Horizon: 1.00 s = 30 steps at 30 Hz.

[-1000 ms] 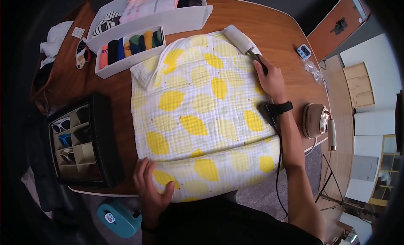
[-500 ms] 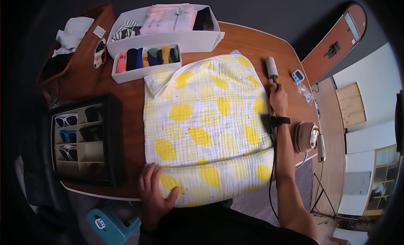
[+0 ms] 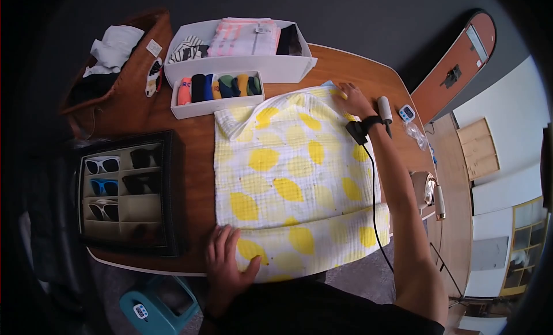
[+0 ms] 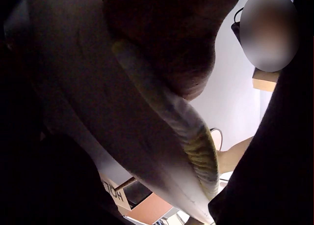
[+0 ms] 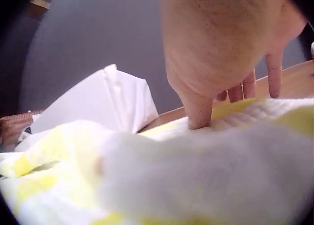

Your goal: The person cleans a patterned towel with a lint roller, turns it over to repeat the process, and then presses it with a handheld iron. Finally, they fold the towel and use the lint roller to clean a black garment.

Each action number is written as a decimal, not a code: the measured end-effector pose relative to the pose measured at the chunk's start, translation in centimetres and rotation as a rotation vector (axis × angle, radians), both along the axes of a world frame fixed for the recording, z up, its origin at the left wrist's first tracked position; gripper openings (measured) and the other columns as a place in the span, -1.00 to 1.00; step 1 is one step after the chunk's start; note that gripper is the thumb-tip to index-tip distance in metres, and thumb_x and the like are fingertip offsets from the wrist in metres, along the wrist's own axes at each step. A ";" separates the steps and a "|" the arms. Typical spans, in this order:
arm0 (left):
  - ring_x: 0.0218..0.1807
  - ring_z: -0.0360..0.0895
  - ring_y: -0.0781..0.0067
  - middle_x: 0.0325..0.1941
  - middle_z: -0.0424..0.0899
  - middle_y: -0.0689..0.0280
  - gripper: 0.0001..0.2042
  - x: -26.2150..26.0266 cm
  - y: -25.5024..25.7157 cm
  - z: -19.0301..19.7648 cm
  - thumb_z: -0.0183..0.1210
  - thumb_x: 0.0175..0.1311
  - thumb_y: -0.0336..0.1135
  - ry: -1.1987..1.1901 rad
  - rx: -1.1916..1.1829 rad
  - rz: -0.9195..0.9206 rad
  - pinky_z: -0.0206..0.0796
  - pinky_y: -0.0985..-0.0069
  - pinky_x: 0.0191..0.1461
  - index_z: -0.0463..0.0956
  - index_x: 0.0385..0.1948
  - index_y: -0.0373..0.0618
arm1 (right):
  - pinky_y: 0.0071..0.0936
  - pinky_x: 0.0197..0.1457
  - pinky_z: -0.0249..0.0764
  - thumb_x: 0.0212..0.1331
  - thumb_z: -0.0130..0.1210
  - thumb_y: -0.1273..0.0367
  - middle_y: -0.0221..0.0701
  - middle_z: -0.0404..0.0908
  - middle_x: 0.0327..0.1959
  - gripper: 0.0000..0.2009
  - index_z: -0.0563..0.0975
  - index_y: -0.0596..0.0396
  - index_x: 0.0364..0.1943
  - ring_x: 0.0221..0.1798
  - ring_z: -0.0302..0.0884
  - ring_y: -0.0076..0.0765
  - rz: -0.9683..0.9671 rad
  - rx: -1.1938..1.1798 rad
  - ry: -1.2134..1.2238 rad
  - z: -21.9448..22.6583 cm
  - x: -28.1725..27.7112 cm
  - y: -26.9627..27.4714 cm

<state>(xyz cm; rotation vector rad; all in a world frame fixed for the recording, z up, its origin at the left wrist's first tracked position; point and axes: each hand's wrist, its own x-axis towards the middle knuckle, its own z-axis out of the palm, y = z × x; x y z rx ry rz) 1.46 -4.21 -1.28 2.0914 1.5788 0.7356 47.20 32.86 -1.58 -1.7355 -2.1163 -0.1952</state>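
A white quilted cloth with yellow lemon prints (image 3: 292,162) lies spread on the table, its near edge folded over in a band. On the left end of that band rests my left hand (image 3: 229,266), fingers and thumb spread loosely. In the left wrist view this hand is a dark shape above the cloth's edge (image 4: 201,154). My right hand (image 3: 354,102) is at the cloth's far right corner. The right wrist view shows its fingers straight and pointing down, the thumb touching the fabric. A lint roller (image 3: 384,109) lies beside the cloth, just right of that hand.
Behind the cloth stand a white box of rolled socks (image 3: 196,109) and a larger white box of folded fabric (image 3: 242,67). A black sunglasses case (image 3: 175,191) sits left. At right are a small timer (image 3: 406,112) and a beige appliance (image 3: 423,191).
My right hand has let go of the lint roller, leaving it on the table right of the cloth, and has moved left to the far right corner. My left hand has stayed on the folded band.
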 end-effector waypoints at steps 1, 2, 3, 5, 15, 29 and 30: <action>0.46 0.22 -0.25 0.37 0.37 -0.04 -0.29 0.1 -0.1 -0.2 0.36 0.12 -0.04 -0.008 -0.005 0.006 0.09 -0.08 0.47 0.38 0.27 -0.26 | -0.12 0.14 0.57 0.24 0.24 0.14 -0.07 0.70 -0.01 -0.55 0.60 0.19 0.08 0.07 0.65 0.14 0.031 -0.085 -0.002 -0.2 -0.1 1.3; 0.45 0.23 -0.25 0.35 0.38 -0.04 -0.30 0.2 -0.2 -0.3 0.36 0.12 -0.04 -0.018 -0.012 0.011 0.10 -0.08 0.47 0.39 0.27 -0.25 | -0.12 0.14 0.57 0.24 0.24 0.14 -0.07 0.70 -0.01 -0.55 0.60 0.19 0.08 0.07 0.65 0.14 0.036 -0.082 0.004 0.2 0.0 2.3; 0.44 0.23 -0.25 0.32 0.39 -0.04 -0.30 0.2 -0.2 -0.5 0.37 0.12 -0.03 -0.023 -0.004 0.012 0.10 -0.09 0.47 0.39 0.26 -0.25 | -0.12 0.15 0.57 0.25 0.23 0.16 -0.06 0.71 -0.02 -0.56 0.59 0.19 0.08 0.08 0.65 0.14 -0.075 -0.209 0.032 1.0 0.4 3.1; 0.43 0.23 -0.25 0.31 0.39 -0.03 -0.30 0.3 -0.3 -0.2 0.37 0.11 -0.03 -0.018 -0.021 0.020 0.11 -0.09 0.47 0.39 0.25 -0.25 | -0.11 0.16 0.56 0.24 0.22 0.20 -0.06 0.72 -0.03 -0.63 0.59 0.18 0.00 0.08 0.66 0.11 -0.282 -0.258 0.114 1.8 0.8 3.4; 0.34 0.29 -0.18 0.21 0.42 -0.01 -0.38 0.1 -0.6 1.8 0.38 0.13 -0.03 0.054 -0.019 -0.004 0.06 -0.19 0.46 0.48 0.18 -0.20 | -0.06 0.21 0.50 0.21 0.25 0.11 0.02 0.63 0.02 -0.52 0.54 0.24 0.02 0.11 0.59 0.16 -0.411 0.229 -0.113 5.0 5.9 -5.2; 0.60 0.03 -0.25 0.59 0.14 -0.09 -0.37 3.8 1.6 -0.2 0.12 0.34 0.25 0.179 0.089 -0.188 -0.18 -0.25 0.58 0.45 0.38 0.19 | 0.09 0.15 0.52 0.24 0.18 0.03 0.12 0.67 -0.02 -0.46 0.46 0.29 -0.02 0.09 0.61 0.33 -0.743 -0.209 -0.031 -2.4 12.8 -12.8; 0.60 0.03 -0.25 0.59 0.14 -0.09 -0.37 3.7 1.1 -0.3 0.12 0.34 0.25 0.181 0.088 -0.182 -0.18 -0.25 0.58 0.45 0.38 0.19 | 0.12 0.09 0.52 0.27 0.16 0.04 0.14 0.68 -0.08 -0.50 0.46 0.26 -0.05 0.04 0.62 0.35 -0.684 -0.118 0.007 -2.1 12.9 -12.4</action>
